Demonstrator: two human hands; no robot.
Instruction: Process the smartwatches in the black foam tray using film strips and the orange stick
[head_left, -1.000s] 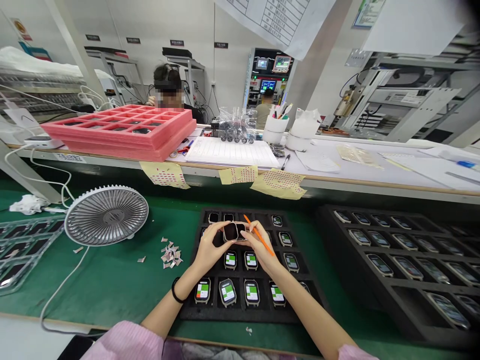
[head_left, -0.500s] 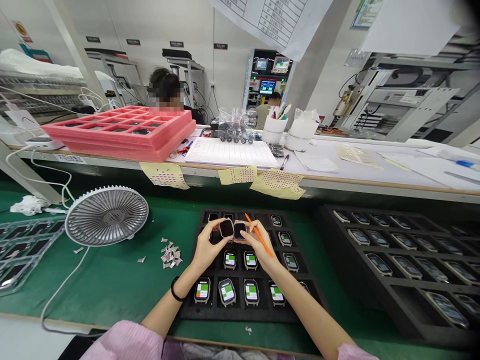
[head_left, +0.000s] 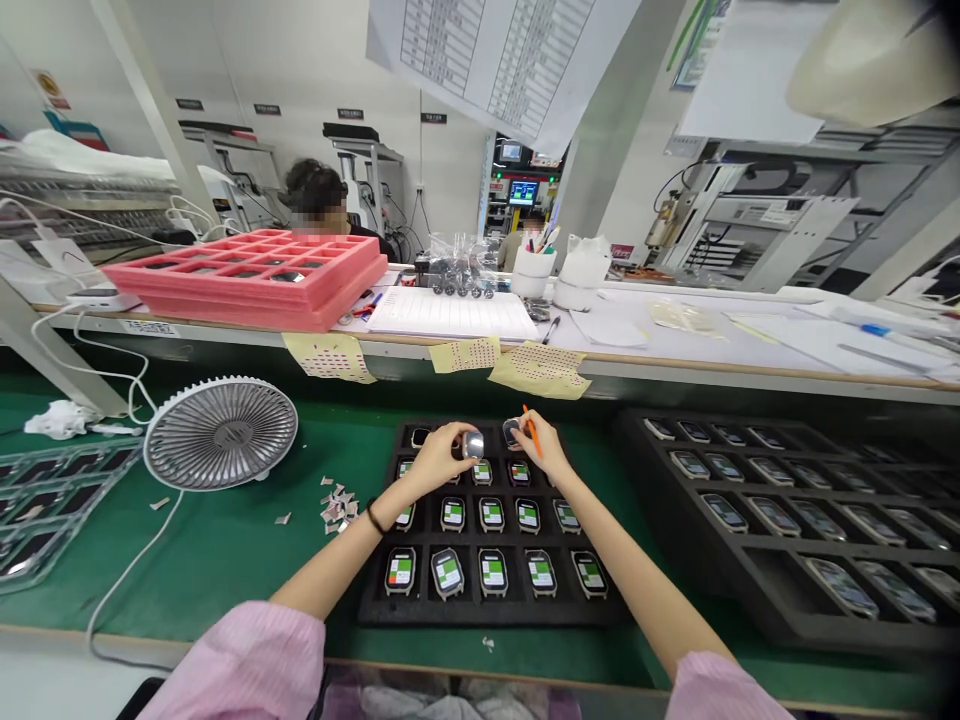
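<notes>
My left hand (head_left: 441, 458) pinches a smartwatch (head_left: 473, 445) by its edges above the black foam tray (head_left: 487, 615). Light glares off the surface turned to me. To the right, my right hand (head_left: 547, 448) has a slim orange stick (head_left: 532, 432) tucked between its fingers. Its fingertips grip another smartwatch (head_left: 511, 432) at the tray's back row; whether that one rests in its slot I cannot tell. Smartwatches with lit green-and-white screens, such as a front-row smartwatch (head_left: 493, 573), lie in the tray's compartments. My hands cover part of the back rows.
A second black foam tray (head_left: 757, 590) of watches stands at right. At left are a grey fan (head_left: 232, 435), small scraps (head_left: 339, 508) and a clear plastic tray (head_left: 56, 510). A red foam tray (head_left: 247, 290) sits on the shelf, a person behind it.
My hands have moved apart; before, they held two watches side by side. The right hand has gone right with its watch to the tray's back row. The left hand's watch has turned, now catching light.
</notes>
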